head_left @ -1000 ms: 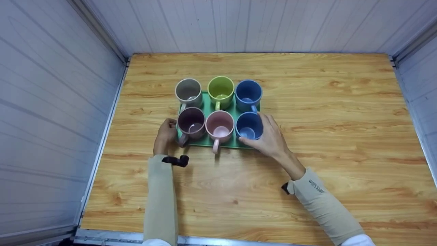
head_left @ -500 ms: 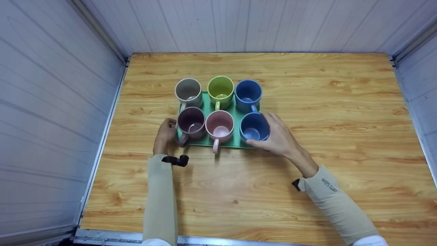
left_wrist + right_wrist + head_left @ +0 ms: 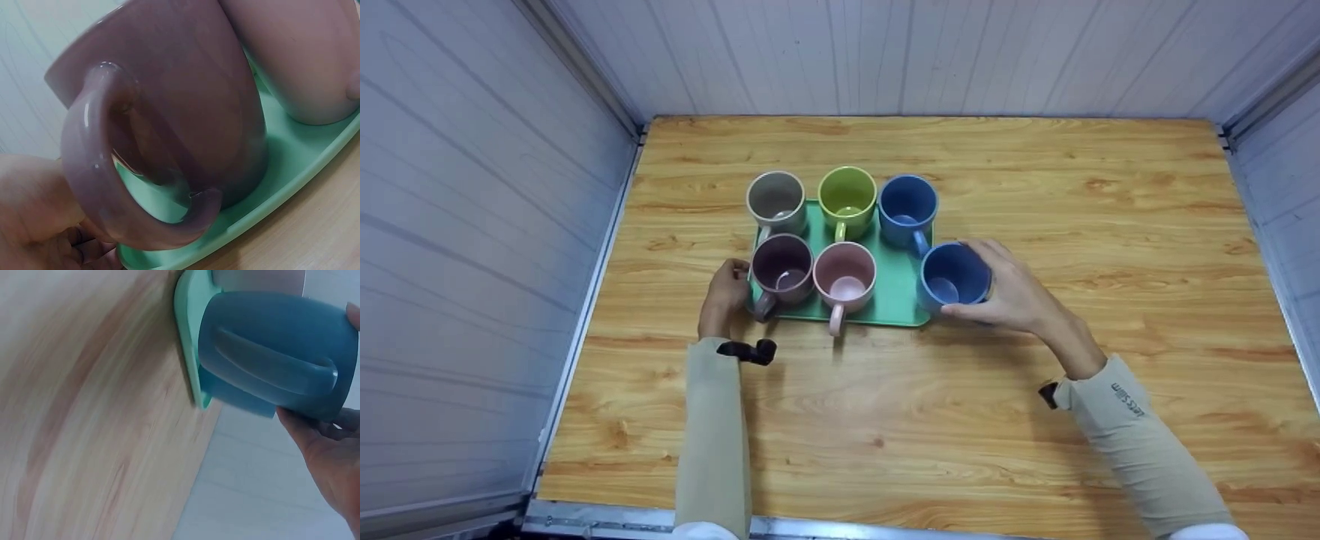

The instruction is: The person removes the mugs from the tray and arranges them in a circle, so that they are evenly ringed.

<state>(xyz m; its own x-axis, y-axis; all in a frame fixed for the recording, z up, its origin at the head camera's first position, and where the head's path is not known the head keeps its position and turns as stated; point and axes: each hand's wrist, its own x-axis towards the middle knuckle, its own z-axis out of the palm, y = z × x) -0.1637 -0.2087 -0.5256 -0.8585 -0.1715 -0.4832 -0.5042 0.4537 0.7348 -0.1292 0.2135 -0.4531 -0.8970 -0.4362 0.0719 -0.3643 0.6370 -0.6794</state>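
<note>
My right hand (image 3: 1014,294) grips a blue mug (image 3: 954,279) by its upper side, with the thumb at the front rim and the fingers behind. This mug overlaps the right edge of a green tray (image 3: 898,292) in the head view; its handle shows in the right wrist view, where it hangs over the tray edge. My left hand (image 3: 724,291) holds the tray's left edge, its fingers partly hidden beneath the rim in the left wrist view. Beside that hand stands a purple-brown mug (image 3: 185,84), its handle toward the wrist camera.
Also standing on the tray are a pink mug (image 3: 845,281), a grey mug (image 3: 776,206), a yellow-green mug (image 3: 847,202) and a second blue mug (image 3: 907,210). The wooden table (image 3: 1110,225) is bounded by white panel walls (image 3: 930,60) behind and at both sides.
My right hand has carried the blue mug rightward from the tray's front right corner to its right edge, baring that part of the tray. The left hand has stayed in place.
</note>
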